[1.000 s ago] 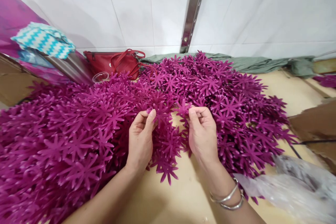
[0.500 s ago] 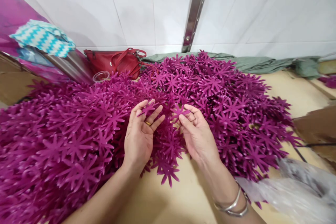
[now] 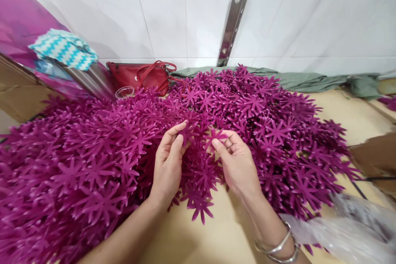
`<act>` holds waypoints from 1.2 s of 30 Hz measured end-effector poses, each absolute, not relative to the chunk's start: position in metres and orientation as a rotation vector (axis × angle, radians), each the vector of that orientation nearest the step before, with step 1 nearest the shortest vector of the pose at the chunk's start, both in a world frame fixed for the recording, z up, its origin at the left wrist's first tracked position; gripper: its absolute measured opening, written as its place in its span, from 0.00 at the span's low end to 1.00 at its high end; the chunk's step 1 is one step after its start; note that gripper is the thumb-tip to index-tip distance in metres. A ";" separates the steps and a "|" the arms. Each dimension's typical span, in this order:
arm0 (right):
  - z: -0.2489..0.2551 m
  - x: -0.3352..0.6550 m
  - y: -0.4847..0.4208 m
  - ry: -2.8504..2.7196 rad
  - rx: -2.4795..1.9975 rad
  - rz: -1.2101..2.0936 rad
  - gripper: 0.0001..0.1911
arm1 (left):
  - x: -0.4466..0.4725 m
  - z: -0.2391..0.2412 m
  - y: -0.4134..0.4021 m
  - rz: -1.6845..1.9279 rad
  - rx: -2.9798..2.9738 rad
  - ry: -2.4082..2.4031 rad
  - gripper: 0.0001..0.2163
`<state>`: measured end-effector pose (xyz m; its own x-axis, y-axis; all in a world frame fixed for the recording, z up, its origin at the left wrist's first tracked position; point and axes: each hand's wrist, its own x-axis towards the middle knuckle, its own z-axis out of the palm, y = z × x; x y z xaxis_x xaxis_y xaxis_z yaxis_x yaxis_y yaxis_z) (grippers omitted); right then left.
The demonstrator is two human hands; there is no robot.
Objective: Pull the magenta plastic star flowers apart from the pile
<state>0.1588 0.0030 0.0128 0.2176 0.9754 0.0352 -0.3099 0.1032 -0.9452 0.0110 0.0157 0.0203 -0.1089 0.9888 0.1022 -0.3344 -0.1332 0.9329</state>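
Observation:
My left hand [image 3: 168,165] is closed, its thumb and fingers around a purple star-shaped petal piece [image 3: 187,133]. That piece partly blends with the heap behind it. Opposite, my right hand [image 3: 239,161] pinches another purple petal piece [image 3: 214,136] between thumb and forefinger, its narrow petals spread toward the left hand. A small gap separates the two held pieces. Both hands are above the front middle of a large heap of matching purple petal pieces [image 3: 99,169], which spreads to either side. Some fingers of each hand are hidden.
A red bag [image 3: 123,76] rests behind the heap, near a clear round lid [image 3: 124,92]. Green cloth [image 3: 315,81] runs along the tiled wall. A patterned cloth [image 3: 63,47] covers a metal container at left. Clear plastic [image 3: 346,231] lies front right on the pale tabletop [image 3: 192,239].
My left hand has turned inward, and its spread fingers have closed around its petal piece. My right hand keeps its pinch. The whole view has shifted slightly.

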 end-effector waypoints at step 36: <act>0.017 0.162 0.010 -0.631 -0.885 1.018 0.14 | 0.010 0.016 0.016 1.340 0.804 0.865 0.12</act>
<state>0.1619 0.0104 0.0173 0.4060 0.9125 0.0491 -0.4497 0.2463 -0.8585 0.0100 0.0162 0.0158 0.0320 0.9975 -0.0632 -0.4684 0.0708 0.8807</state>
